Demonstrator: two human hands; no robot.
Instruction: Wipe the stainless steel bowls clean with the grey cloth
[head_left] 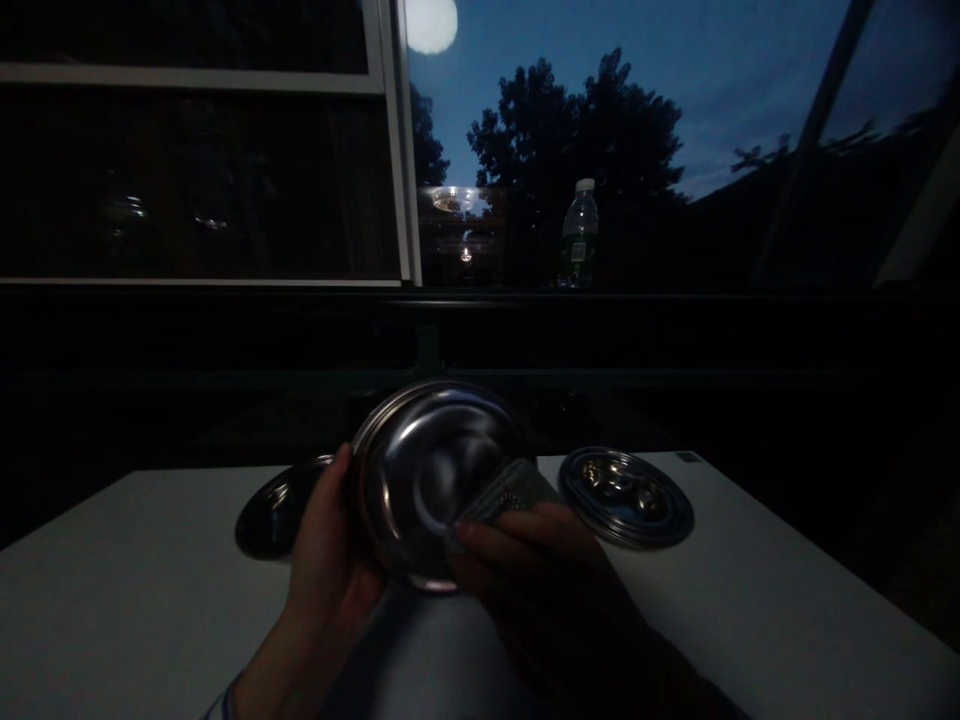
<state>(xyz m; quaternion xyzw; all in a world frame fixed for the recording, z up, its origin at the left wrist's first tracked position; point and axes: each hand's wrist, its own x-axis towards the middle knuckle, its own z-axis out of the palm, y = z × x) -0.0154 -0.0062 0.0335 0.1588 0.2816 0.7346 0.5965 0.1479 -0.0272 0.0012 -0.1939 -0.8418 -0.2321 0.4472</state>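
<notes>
A shiny round metal plate (420,450) is held up above the table, tilted so its inner face shows. My left hand (330,560) grips its left rim, thumb along the edge and fingers behind, partly hidden. Bunched in my right hand (536,560) is a greyish cloth (510,490), pressed against the plate's inner face on the right. To the right, more metal plates (630,495) lie on the table, seemingly stacked. Another metal plate (274,510) rests at the left, partly covered by my left hand.
The white table (127,600) spans the lower view, with a small dark patch (688,457) near its far right corner. Beyond it, a plastic bottle (579,235) with a green label stands by the window. The scene is dim.
</notes>
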